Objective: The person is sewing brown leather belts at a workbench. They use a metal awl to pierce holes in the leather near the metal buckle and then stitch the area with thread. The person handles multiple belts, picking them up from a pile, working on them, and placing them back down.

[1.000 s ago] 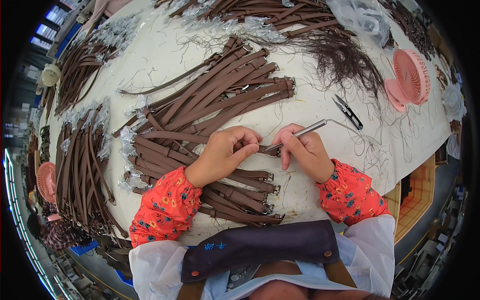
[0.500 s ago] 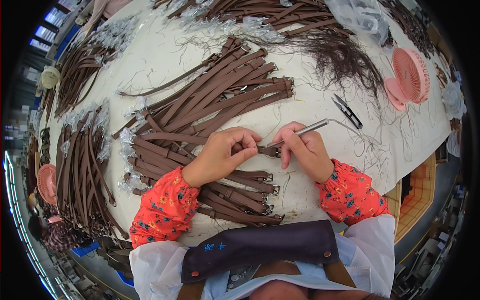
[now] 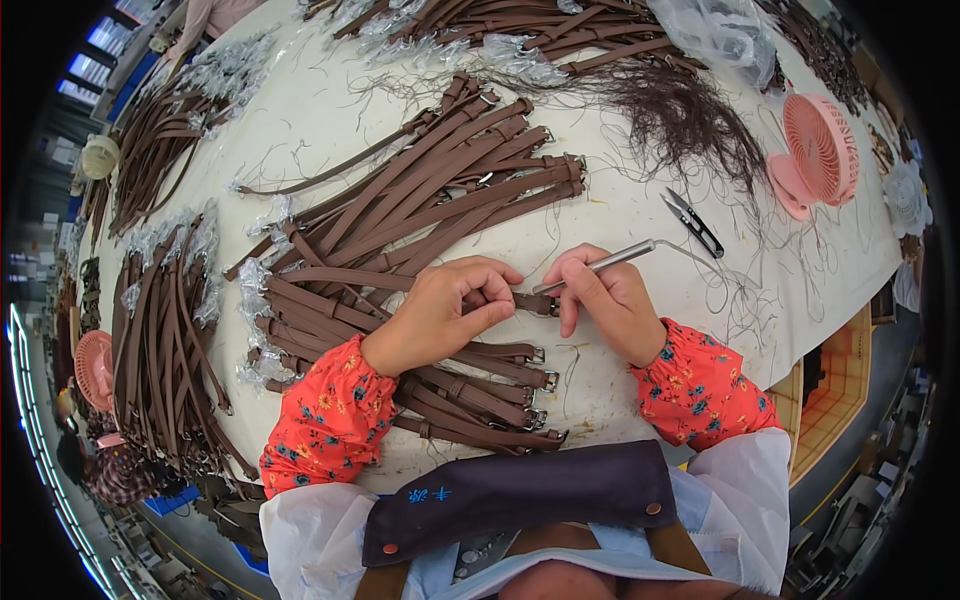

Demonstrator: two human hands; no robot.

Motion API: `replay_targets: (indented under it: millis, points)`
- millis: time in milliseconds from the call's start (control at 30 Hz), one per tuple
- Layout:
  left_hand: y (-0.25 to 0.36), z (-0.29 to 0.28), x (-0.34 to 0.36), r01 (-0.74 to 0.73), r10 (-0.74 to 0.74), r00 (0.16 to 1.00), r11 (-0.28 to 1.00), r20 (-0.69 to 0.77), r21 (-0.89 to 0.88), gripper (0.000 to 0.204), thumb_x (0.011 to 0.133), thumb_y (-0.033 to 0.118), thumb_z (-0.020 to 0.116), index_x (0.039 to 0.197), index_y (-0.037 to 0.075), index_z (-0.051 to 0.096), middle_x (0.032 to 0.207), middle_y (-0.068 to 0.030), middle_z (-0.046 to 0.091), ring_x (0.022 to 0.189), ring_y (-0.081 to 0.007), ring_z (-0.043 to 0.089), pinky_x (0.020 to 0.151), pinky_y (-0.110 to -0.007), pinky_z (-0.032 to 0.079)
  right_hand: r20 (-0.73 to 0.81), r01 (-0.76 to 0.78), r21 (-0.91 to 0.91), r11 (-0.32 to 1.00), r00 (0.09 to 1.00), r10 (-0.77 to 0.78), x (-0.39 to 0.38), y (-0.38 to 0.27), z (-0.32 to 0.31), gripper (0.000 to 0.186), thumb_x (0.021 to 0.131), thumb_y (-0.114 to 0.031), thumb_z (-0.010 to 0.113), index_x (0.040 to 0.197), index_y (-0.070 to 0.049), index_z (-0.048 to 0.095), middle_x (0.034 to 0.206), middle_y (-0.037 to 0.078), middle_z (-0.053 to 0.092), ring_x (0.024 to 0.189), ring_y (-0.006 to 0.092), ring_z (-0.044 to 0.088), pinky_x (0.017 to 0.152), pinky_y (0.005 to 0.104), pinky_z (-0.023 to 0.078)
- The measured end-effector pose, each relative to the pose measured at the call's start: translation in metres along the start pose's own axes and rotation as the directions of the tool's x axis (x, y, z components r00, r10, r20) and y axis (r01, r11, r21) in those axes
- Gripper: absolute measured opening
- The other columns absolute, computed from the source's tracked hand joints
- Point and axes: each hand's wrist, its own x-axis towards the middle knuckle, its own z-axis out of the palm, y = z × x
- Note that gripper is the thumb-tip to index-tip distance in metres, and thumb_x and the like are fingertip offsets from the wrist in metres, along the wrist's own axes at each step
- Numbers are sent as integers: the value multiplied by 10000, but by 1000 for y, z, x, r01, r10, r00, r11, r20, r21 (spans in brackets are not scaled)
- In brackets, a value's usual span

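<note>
My left hand [image 3: 435,310] is closed, thumb and fingertips pinched at the buckle end of a brown strap [image 3: 533,302]. That strap runs leftward beneath the hand across a fanned pile of brown buckled straps [image 3: 430,215]. My right hand [image 3: 612,308] grips a slim silver pen-shaped tool [image 3: 622,257] between thumb and fingers. Its lower end points at the strap beside my left fingertips; the exact contact is too small to tell. From its upper end a thin wire trails to the right. More straps [image 3: 480,390] lie below my left wrist, buckles toward the right.
Black-handled thread snips [image 3: 693,222] lie right of the tool. Beyond them stand a pink fan [image 3: 820,150] and a tangle of dark threads [image 3: 690,125]. Strap bundles with clear plastic wrapping [image 3: 165,340] occupy the left side. A yellow-orange crate [image 3: 835,390] sits beyond the table's right edge.
Both hands stay almost in place. The tool and the strap's buckle end have shifted very slightly.
</note>
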Motion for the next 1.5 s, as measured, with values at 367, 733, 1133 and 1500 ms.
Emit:
replay_targets:
  millis: [367,733,1133,1500]
  points:
    - [-2,0,-1,-17,17,1000,1000,5,25,97,928,86,707,916,2,661,1231,-120,685,815,-72,621,752,-248,534,3,-31,10,999,1000,31,0,-1,0,455,1094,-310,458,919,39,692,761,48,649,604,96,580,636,267,466]
    - [6,8,-3,-242,365,925,780,-106,577,211,796,84,788,956,62,653,1038,-68,637,960,-261,576,791,-362,489,-80,36,46,998,996,-32,1,2,0,403,1104,-340,427,1044,5,627,743,37,637,658,92,584,790,278,505]
    - [-1,10,-8,-315,396,918,763,-22,565,130,793,29,765,905,68,712,1045,-50,701,899,-263,641,777,-374,528,-33,92,147,985,996,-88,1,4,3,324,1106,-301,446,1161,-4,563,815,44,615,745,108,605,727,268,507]
    - [5,4,-2,-49,63,995,982,-71,181,172,814,-8,778,959,30,694,980,-67,597,709,-146,597,633,-287,500,-49,101,154,983,994,-94,0,5,3,332,1101,-311,456,1154,-6,579,807,49,626,709,107,609,733,268,516]
